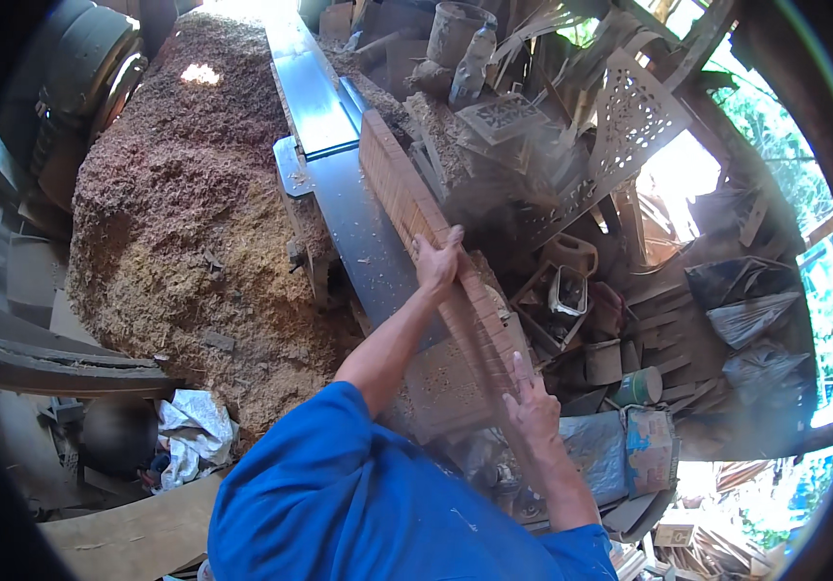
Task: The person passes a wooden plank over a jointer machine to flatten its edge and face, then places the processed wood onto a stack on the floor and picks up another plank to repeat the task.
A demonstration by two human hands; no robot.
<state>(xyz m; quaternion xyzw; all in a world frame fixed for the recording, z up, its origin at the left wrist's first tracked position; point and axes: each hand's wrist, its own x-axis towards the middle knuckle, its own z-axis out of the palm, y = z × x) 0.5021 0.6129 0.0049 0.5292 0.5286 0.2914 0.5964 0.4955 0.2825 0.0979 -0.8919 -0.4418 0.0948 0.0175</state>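
Blue shirt (378, 504); left hand (439, 263) clamped on plank (403, 192), long axis aimed upper left; right hand (534, 412), grip unclear.

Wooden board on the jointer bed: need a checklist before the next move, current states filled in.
1. Left hand on wooden board: ok, gripping over its top edge.
2. Right hand on board: ok, nearer the body.
3. Board standing on edge along jointer bed: ok.
4. Bed clear of debris: not ok, wood chips lie on it.
5. Machine stopped or running: cannot tell.
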